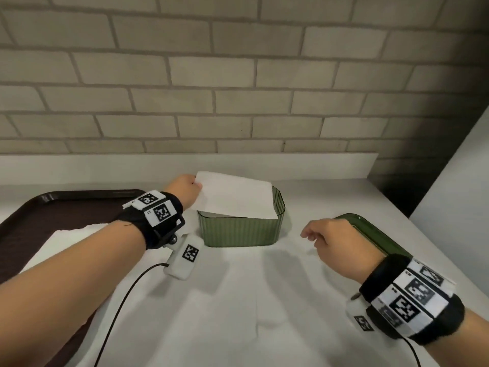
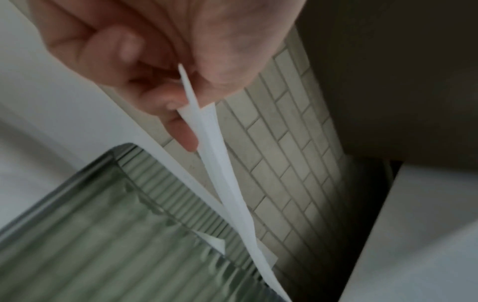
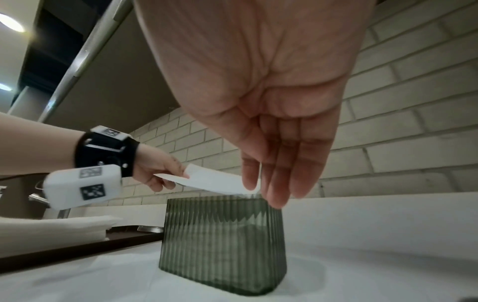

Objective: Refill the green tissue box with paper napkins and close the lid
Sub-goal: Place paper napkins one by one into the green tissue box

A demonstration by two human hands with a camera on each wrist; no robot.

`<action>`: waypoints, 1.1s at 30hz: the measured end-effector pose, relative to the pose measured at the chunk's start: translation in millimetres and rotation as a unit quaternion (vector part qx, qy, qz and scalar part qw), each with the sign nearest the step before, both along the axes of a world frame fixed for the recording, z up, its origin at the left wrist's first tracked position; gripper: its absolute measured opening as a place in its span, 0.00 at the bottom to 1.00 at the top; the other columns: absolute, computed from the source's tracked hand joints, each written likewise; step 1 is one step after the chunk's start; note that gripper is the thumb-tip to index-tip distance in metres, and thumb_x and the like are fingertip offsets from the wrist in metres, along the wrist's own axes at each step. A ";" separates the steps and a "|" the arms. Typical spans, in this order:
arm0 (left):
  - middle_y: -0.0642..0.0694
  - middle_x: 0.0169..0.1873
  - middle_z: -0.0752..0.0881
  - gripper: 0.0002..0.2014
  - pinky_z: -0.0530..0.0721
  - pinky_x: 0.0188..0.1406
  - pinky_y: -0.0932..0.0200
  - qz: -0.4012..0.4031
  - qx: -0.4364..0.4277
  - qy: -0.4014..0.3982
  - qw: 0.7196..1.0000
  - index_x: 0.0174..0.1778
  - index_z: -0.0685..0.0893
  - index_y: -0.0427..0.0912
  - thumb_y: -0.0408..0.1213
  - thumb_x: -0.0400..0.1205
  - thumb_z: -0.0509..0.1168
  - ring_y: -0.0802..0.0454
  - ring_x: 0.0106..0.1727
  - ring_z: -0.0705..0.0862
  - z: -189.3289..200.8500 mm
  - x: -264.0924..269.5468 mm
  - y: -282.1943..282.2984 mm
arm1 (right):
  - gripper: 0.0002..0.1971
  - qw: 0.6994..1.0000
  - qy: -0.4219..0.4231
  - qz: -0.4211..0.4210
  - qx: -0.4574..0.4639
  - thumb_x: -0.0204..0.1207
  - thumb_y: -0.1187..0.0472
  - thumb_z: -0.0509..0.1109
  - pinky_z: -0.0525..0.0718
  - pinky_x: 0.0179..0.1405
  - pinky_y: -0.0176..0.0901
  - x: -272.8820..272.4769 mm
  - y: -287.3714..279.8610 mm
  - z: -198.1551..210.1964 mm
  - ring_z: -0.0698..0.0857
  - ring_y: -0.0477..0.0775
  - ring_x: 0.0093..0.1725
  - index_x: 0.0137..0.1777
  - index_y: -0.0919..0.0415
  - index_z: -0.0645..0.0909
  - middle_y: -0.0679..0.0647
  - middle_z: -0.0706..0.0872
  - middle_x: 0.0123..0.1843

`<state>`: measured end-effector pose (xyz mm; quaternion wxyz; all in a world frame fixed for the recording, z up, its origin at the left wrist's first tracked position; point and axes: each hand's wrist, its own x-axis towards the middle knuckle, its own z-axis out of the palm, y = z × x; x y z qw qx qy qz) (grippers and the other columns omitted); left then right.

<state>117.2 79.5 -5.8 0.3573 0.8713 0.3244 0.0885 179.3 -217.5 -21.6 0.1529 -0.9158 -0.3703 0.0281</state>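
I seem to be at a café or canteen service counter. A brown serving tray [image 1: 66, 207] of stacked napkins [image 3: 51, 226] lies left of my fingers; grey brick tiling [image 1: 238, 75] rises beyond them.

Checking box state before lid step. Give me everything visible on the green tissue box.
The green tissue box is translucent dark green, plastic by its look, with vertically ribbed walls and rounded corners. It stands upright on the white counter, lid off. The left hand pinches a white napkin whose far end dips into the open top at the box's right end. The right hand hovers beside it, not touching. How full it is cannot be told.
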 end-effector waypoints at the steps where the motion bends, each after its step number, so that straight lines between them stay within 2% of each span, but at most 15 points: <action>1: 0.31 0.52 0.82 0.14 0.78 0.51 0.49 0.005 -0.004 0.014 1.000 0.60 0.80 0.30 0.32 0.86 0.52 0.34 0.54 0.82 -0.9 5.0 0.5 | 0.18 1.000 0.000 -0.002 -0.002 0.78 0.71 0.58 0.71 0.38 0.19 -3.2 -9.3 -1.0 0.78 0.42 0.46 0.59 0.55 0.84 0.48 0.86 0.54; 3: 0.27 0.60 0.82 0.16 0.79 0.60 0.45 0.012 -0.009 0.039 0.999 0.62 0.80 0.28 0.30 0.85 0.53 0.31 0.63 0.80 -2.9 12.8 1.8 | 0.17 1.000 0.011 -0.008 0.001 0.79 0.71 0.58 0.75 0.43 0.23 -7.8 -27.2 -3.0 0.80 0.42 0.47 0.59 0.55 0.85 0.48 0.86 0.53; 5: 0.26 0.62 0.81 0.16 0.79 0.62 0.45 0.013 -0.002 0.058 0.998 0.62 0.80 0.26 0.29 0.84 0.53 0.31 0.64 0.80 -5.2 19.1 3.1 | 0.17 1.000 0.022 -0.012 0.009 0.80 0.70 0.58 0.78 0.48 0.26 -11.9 -41.9 -7.0 0.82 0.41 0.48 0.58 0.54 0.85 0.45 0.84 0.50; 7: 0.28 0.61 0.81 0.16 0.80 0.60 0.46 0.010 0.013 0.077 0.997 0.62 0.80 0.26 0.29 0.84 0.53 0.31 0.63 0.80 -7.5 23.6 2.8 | 0.17 0.999 0.034 0.001 0.006 0.80 0.68 0.58 0.76 0.47 0.23 -17.0 -52.3 -15.0 0.81 0.37 0.47 0.57 0.51 0.84 0.42 0.84 0.49; 9: 0.28 0.60 0.82 0.15 0.80 0.51 0.48 -0.002 0.029 0.094 0.995 0.61 0.80 0.26 0.30 0.84 0.54 0.32 0.62 0.81 -9.7 27.2 1.1 | 0.13 0.999 0.045 0.021 -0.009 0.80 0.62 0.60 0.73 0.43 0.20 -22.8 -58.5 -26.2 0.80 0.33 0.43 0.56 0.48 0.84 0.38 0.83 0.47; 11: 0.28 0.59 0.83 0.15 0.75 0.45 0.52 -0.011 0.050 0.108 0.993 0.60 0.81 0.26 0.30 0.85 0.54 0.32 0.60 0.82 -10.5 29.7 -1.3 | 0.09 0.997 0.065 0.027 -0.025 0.78 0.55 0.64 0.75 0.42 0.21 -28.9 -60.9 -36.6 0.80 0.34 0.42 0.55 0.45 0.82 0.36 0.80 0.44; 13: 0.29 0.59 0.83 0.15 0.76 0.50 0.51 -0.012 0.071 0.116 0.991 0.60 0.81 0.27 0.31 0.85 0.55 0.33 0.60 0.82 -10.9 31.3 -1.5 | 0.09 0.995 0.086 0.027 -0.038 0.76 0.51 0.67 0.76 0.42 0.23 -34.3 -61.2 -42.5 0.80 0.37 0.42 0.55 0.44 0.80 0.36 0.78 0.42; 15: 0.30 0.59 0.84 0.15 0.78 0.54 0.50 -0.012 0.088 0.121 0.989 0.60 0.81 0.28 0.31 0.85 0.56 0.34 0.60 0.82 -11.0 32.4 -1.2 | 0.10 0.993 0.102 0.024 -0.050 0.74 0.49 0.69 0.75 0.41 0.23 -37.5 -60.4 -44.3 0.79 0.37 0.40 0.55 0.44 0.80 0.36 0.77 0.41; 20: 0.32 0.59 0.84 0.15 0.81 0.48 0.52 -0.020 0.136 0.144 0.980 0.63 0.81 0.30 0.30 0.84 0.57 0.34 0.58 0.84 -11.4 32.9 -7.1 | 0.24 0.983 0.141 0.018 -0.117 0.70 0.46 0.73 0.70 0.32 0.22 -40.0 -57.7 -42.8 0.73 0.32 0.35 0.65 0.49 0.76 0.38 0.74 0.45; 22: 0.34 0.54 0.87 0.13 0.82 0.46 0.54 -0.045 0.169 0.167 0.970 0.60 0.83 0.32 0.32 0.81 0.62 0.36 0.52 0.86 -10.7 32.5 -11.4 | 0.31 0.978 0.155 0.020 -0.137 0.67 0.44 0.75 0.69 0.36 0.23 -41.4 -55.7 -45.4 0.74 0.34 0.38 0.69 0.50 0.73 0.41 0.72 0.48; 24: 0.36 0.51 0.88 0.14 0.84 0.45 0.55 -0.071 0.200 0.199 0.957 0.58 0.84 0.34 0.35 0.78 0.67 0.39 0.45 0.86 -8.4 32.8 -16.6 | 0.36 0.977 0.158 0.018 -0.145 0.66 0.43 0.76 0.71 0.44 0.27 -42.0 -52.9 -49.2 0.74 0.40 0.46 0.72 0.51 0.69 0.37 0.69 0.45; 26: 0.37 0.52 0.88 0.16 0.83 0.45 0.55 -0.093 0.236 0.222 0.941 0.57 0.84 0.34 0.36 0.75 0.70 0.40 0.47 0.86 -7.4 34.6 -19.6 | 0.39 0.975 0.166 0.021 -0.144 0.65 0.43 0.77 0.70 0.49 0.30 -41.9 -51.1 -51.2 0.72 0.42 0.50 0.74 0.51 0.67 0.34 0.64 0.41; 28: 0.39 0.54 0.87 0.17 0.83 0.46 0.55 -0.109 0.269 0.237 0.927 0.58 0.85 0.36 0.35 0.74 0.72 0.40 0.53 0.86 -7.7 37.0 -21.9 | 0.39 0.974 0.173 0.023 -0.144 0.65 0.44 0.78 0.70 0.45 0.29 -41.0 -49.0 -50.6 0.72 0.42 0.49 0.74 0.52 0.66 0.34 0.63 0.39; 30: 0.40 0.52 0.88 0.16 0.82 0.46 0.54 -0.116 0.289 0.240 0.919 0.57 0.85 0.36 0.34 0.73 0.72 0.41 0.53 0.86 -8.6 37.8 -23.6 | 0.38 0.972 0.182 0.021 -0.145 0.64 0.46 0.79 0.70 0.36 0.27 -39.7 -47.2 -51.0 0.74 0.42 0.43 0.72 0.52 0.66 0.36 0.66 0.38; 33: 0.40 0.52 0.88 0.15 0.81 0.43 0.54 -0.103 0.276 0.232 0.927 0.56 0.85 0.36 0.33 0.74 0.73 0.40 0.51 0.86 -6.2 40.7 -23.9 | 0.35 0.969 0.199 0.017 -0.144 0.63 0.48 0.80 0.72 0.33 0.28 -37.2 -45.7 -54.5 0.76 0.43 0.39 0.67 0.53 0.69 0.38 0.70 0.37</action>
